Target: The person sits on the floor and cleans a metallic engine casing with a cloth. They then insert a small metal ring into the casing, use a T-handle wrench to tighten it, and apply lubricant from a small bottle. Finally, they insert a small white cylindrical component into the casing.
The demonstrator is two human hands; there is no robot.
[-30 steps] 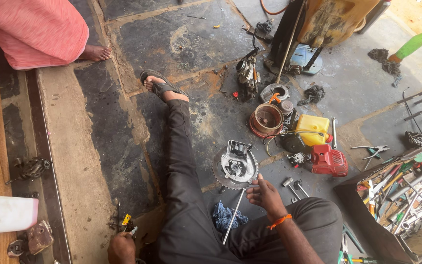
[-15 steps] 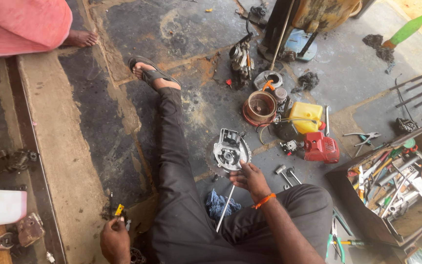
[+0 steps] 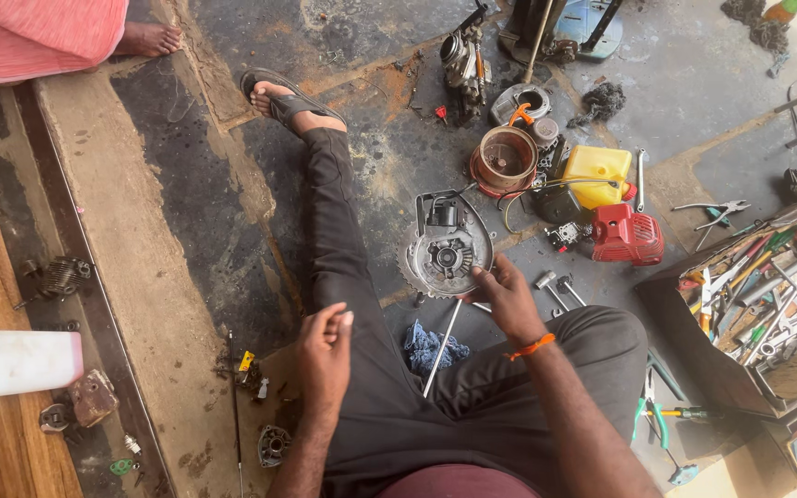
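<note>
I sit on the floor with my left leg stretched out in dark trousers and a sandal [image 3: 283,97]. My right hand [image 3: 507,297] grips the near edge of a round grey metal engine plate [image 3: 445,251] with toothed rim and a black part on top, lying on the floor by my knee. My left hand [image 3: 325,349] hovers over my left thigh with its fingertips pinched together; I cannot see anything in them. A thin metal rod [image 3: 440,349] lies between my legs, next to a blue rag [image 3: 431,346].
Right of the plate lie a red engine cover [image 3: 629,235], a yellow tank [image 3: 597,173] and a copper-coloured round housing [image 3: 505,159]. An open box of tools [image 3: 749,304] stands far right. A white container [image 3: 16,361] lies left. Another person's foot [image 3: 149,39] rests top left.
My left hand has risen from the small parts on the floor at my left to above my thigh. My right hand stays on the round plate, which has shifted slightly.
</note>
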